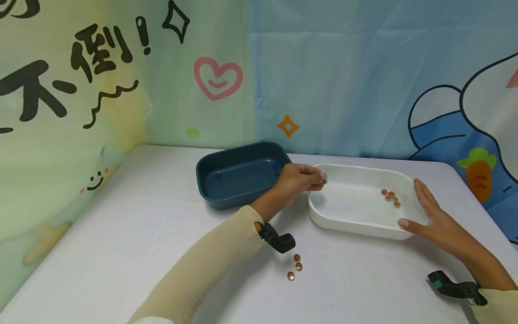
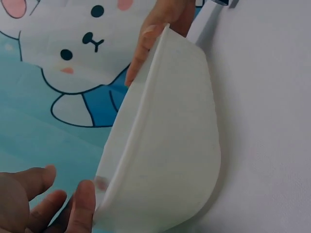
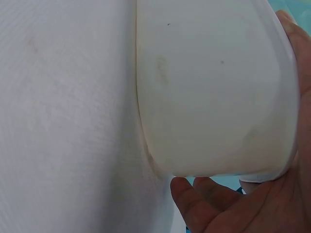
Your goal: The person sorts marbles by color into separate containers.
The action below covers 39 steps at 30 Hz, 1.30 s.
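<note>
In the head view my left hand (image 1: 299, 180) is over the left rim of a white plastic basin (image 1: 360, 227). A small shiny reddish bead (image 2: 101, 183) shows just past its fingertips, which stand apart in the left wrist view. My right hand (image 1: 435, 225) grips the basin's right end, thumb on the front rim and other fingers against the outer wall (image 3: 214, 116). Several amber glass-like beads (image 1: 391, 194) lie inside the basin toward the right. Three more beads (image 1: 298, 266) rest on the white cloth in front.
A dark blue basin (image 1: 226, 198) stands to the left of the white one, behind my left forearm, with several small blue beads (image 1: 219, 176) inside. A printed curtain (image 1: 332, 81) hangs behind the white-covered table (image 1: 133, 225). Black wrist devices (image 1: 277, 238) sit on both arms.
</note>
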Each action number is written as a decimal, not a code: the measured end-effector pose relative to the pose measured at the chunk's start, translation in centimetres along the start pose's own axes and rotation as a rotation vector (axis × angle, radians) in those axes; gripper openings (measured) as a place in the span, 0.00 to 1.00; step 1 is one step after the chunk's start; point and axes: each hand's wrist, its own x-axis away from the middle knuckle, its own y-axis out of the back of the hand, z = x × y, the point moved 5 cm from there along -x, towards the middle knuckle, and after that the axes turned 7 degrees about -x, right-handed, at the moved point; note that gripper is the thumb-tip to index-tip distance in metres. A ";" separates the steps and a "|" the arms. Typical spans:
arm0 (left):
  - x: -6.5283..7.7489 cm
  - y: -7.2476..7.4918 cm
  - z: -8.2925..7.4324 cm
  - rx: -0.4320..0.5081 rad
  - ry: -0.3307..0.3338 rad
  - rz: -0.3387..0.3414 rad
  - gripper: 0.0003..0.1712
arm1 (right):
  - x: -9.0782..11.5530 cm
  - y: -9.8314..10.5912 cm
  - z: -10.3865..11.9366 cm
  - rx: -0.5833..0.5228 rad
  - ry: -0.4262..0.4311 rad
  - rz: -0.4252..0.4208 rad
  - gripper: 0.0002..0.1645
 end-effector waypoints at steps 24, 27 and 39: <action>1.7 1.4 1.2 0.077 -0.112 -0.011 0.11 | -0.3 -0.4 0.1 -0.007 -0.009 0.001 0.65; 2.3 1.8 1.7 0.071 -0.071 -0.023 0.13 | -0.3 -0.4 0.2 0.005 -0.009 0.002 0.65; 5.4 2.4 3.4 0.013 -0.013 0.063 0.09 | 0.0 -0.1 0.1 0.024 -0.037 0.013 0.64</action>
